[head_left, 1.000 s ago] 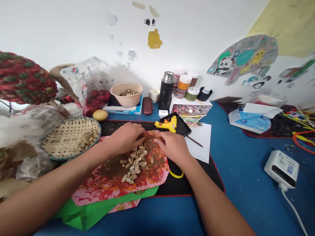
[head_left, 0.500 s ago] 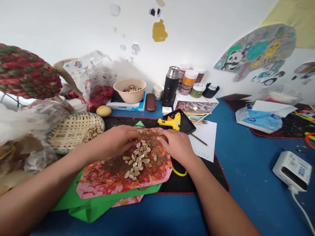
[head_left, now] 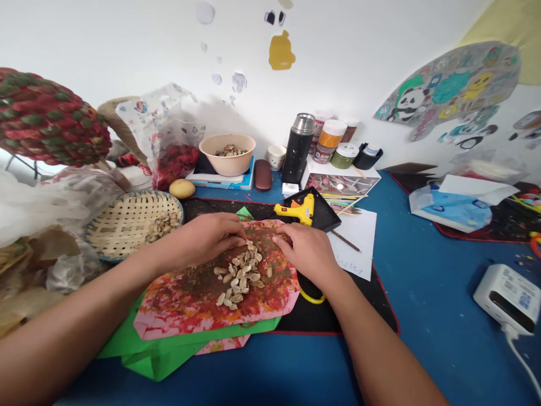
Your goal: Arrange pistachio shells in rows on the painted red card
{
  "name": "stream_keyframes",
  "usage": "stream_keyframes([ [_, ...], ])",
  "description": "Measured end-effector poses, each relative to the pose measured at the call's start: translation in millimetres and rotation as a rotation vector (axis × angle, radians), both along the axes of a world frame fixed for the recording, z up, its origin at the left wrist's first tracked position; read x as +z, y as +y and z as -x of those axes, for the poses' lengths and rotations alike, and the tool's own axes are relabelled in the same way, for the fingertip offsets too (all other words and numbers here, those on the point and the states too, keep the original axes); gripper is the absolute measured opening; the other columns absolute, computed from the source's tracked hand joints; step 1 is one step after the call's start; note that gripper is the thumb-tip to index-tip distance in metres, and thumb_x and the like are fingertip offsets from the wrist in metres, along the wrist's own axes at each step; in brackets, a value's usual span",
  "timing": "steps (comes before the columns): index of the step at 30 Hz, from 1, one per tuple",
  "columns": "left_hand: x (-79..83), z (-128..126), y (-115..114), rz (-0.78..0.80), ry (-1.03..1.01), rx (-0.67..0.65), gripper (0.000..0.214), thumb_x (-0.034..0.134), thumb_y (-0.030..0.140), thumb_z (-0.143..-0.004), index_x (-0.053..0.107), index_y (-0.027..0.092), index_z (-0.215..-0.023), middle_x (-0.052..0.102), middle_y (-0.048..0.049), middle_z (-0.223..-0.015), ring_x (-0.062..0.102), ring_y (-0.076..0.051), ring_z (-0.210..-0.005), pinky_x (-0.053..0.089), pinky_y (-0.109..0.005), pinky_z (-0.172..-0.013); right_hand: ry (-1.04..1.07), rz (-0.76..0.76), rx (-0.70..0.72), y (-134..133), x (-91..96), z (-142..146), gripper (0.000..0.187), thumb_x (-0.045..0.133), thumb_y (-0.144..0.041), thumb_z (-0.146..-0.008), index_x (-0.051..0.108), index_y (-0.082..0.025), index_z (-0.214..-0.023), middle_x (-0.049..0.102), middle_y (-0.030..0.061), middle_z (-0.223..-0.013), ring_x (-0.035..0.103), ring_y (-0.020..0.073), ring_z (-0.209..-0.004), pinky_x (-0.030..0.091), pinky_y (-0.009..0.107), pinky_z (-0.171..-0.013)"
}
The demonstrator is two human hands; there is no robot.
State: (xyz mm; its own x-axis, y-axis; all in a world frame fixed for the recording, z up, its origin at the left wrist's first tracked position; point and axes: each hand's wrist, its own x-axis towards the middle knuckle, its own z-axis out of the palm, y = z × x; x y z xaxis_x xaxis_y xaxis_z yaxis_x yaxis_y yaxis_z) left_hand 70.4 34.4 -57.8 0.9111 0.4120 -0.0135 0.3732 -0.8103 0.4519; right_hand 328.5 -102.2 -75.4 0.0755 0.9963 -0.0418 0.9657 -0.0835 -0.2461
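A pink sheet (head_left: 177, 327) smeared with red, orange and dark green paint lies in front of me. On it a pile of peanut shells (head_left: 243, 279) spreads across the middle. My left hand (head_left: 217, 237) is bent over the far end of the pile, thumb and fingers drawn close together at the top shells. What lies between those fingertips is hidden. At the sheet's far right edge my right hand (head_left: 306, 248) rests, its thumb apart from the forefinger and no object visible in it. Green paper (head_left: 156, 361) sticks out from beneath the sheet.
A woven basket (head_left: 122, 223) with more shells stands left, beside plastic bags (head_left: 63, 197). Behind are a potato (head_left: 181, 188), a bowl (head_left: 226, 160) and a black thermos (head_left: 298, 146). A yellow glue gun (head_left: 298, 210) lies on a black tray (head_left: 327, 217), near white paper (head_left: 361, 237).
My left hand has shifted slightly right, its fingertips closing in on the top shells. The right hand keeps its place on the sheet. The whole view has shifted a little.
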Motion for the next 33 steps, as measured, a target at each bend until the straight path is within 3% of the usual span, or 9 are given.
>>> stream_keyframes([
  [4, 1.6, -23.0, 9.6, -0.07, 0.12, 0.011, 0.026, 0.063, 0.032, -0.117, 0.087, 0.025, -0.109, 0.087, -0.0067, -0.114, 0.081, -0.026, -0.102, 0.058, -0.034, -0.091, -0.004, 0.015, 0.002, -0.5, 2.1, 1.8, 0.022, 0.071, -0.034, -0.122, 0.089, -0.027, -0.132, 0.092, 0.0066, -0.128, 0.086, 0.026, -0.116, 0.053, 0.034, -0.088],
  [10, -16.1, -47.8, 14.2, -0.106, 0.18, 0.035, 0.015, 0.073, 0.027, -0.108, 0.087, 0.026, -0.11, 0.09, -0.006, -0.111, 0.084, -0.028, -0.104, 0.059, -0.034, -0.09, -0.026, 0.03, 0.012, -1.9, 5.1, 3.8, 0.021, 0.071, -0.033, -0.123, 0.088, -0.025, -0.131, 0.091, 0.0068, -0.126, 0.086, 0.0263, -0.116, 0.051, 0.035, -0.086],
  [21, -16.2, -35.0, 10.4, -0.161, 0.184, 0.114, 0.011, 0.074, 0.03, -0.109, 0.084, 0.026, -0.11, 0.091, -0.0076, -0.114, 0.085, -0.031, -0.106, 0.059, -0.036, -0.09, -0.044, 0.047, 0.02, -2.0, 5.8, 5.2, 0.021, 0.07, -0.035, -0.124, 0.088, -0.025, -0.129, 0.09, 0.0078, -0.126, 0.085, 0.027, -0.116, 0.049, 0.035, -0.083],
  [26, -22.1, -44.0, 10.3, -0.162, 0.166, 0.167, 0.017, 0.07, 0.032, -0.111, 0.085, 0.026, -0.106, 0.091, -0.0077, -0.111, 0.084, -0.03, -0.103, 0.058, -0.035, -0.087, -0.049, 0.055, 0.025, -1.6, 7.0, 6.2, 0.02, 0.071, -0.036, -0.124, 0.087, -0.025, -0.127, 0.09, 0.0075, -0.124, 0.085, 0.0267, -0.116, 0.05, 0.034, -0.084],
  [29, -13.2, -41.8, 15.2, -0.157, 0.143, 0.195, 0.021, 0.068, 0.036, -0.111, 0.087, 0.027, -0.11, 0.092, -0.0063, -0.113, 0.083, -0.029, -0.104, 0.057, -0.034, -0.088, -0.044, 0.061, 0.029, -2.2, 7.7, 7.7, 0.019, 0.071, -0.035, -0.124, 0.087, -0.025, -0.129, 0.09, 0.0076, -0.125, 0.086, 0.0266, -0.117, 0.05, 0.034, -0.085],
  [33, 4.3, -14.3, 28.0, -0.163, 0.083, 0.311, 0.028, 0.064, 0.041, -0.111, 0.088, 0.027, -0.113, 0.092, -0.005, -0.112, 0.082, -0.028, -0.095, 0.056, -0.035, -0.084, -0.035, 0.055, 0.039, -3.5, 6.7, 8.2, 0.021, 0.071, -0.036, -0.125, 0.087, -0.024, -0.131, 0.09, 0.0072, -0.127, 0.086, 0.0266, -0.119, 0.049, 0.034, -0.084],
])
